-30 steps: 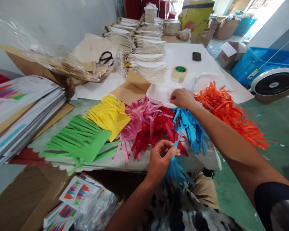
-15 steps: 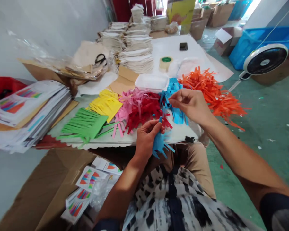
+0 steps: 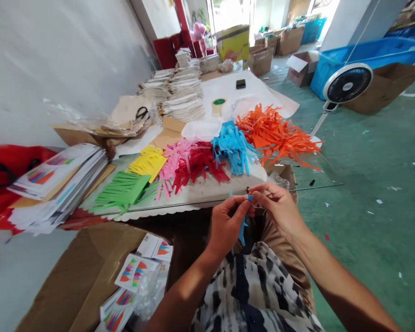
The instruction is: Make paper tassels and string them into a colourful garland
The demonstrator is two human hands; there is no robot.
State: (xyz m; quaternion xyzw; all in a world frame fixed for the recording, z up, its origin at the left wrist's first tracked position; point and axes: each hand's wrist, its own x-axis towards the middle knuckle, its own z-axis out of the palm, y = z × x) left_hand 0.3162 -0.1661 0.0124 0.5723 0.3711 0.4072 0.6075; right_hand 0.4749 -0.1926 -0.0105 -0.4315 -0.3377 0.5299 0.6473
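Observation:
In front of my lap, below the table edge, my left hand [image 3: 228, 223] pinches a blue paper tassel [image 3: 242, 233] whose fringe hangs under the fingers. My right hand [image 3: 278, 205] meets it from the other side, fingertips closed at the tassel's small folded top. Much of the tassel is hidden by the fingers. Beyond the hands lie fringed paper piles: blue [image 3: 233, 143], dark red [image 3: 200, 163], pink [image 3: 173, 159] and orange [image 3: 273, 131]. Green fringed sheets [image 3: 122, 189] and yellow ones [image 3: 148, 162] are further left.
A white plastic tray [image 3: 200, 130], a tape roll [image 3: 218, 106] and a phone [image 3: 240, 84] sit behind the piles. Stacked bundles [image 3: 183, 99] stand at the back. Printed cards [image 3: 136, 272] fill a cardboard box [image 3: 79, 272] at lower left. A fan [image 3: 348, 84] stands right.
My right hand has come down from the blue pile to meet my left hand at the tassel's top. The camera view has shifted, showing more of the room.

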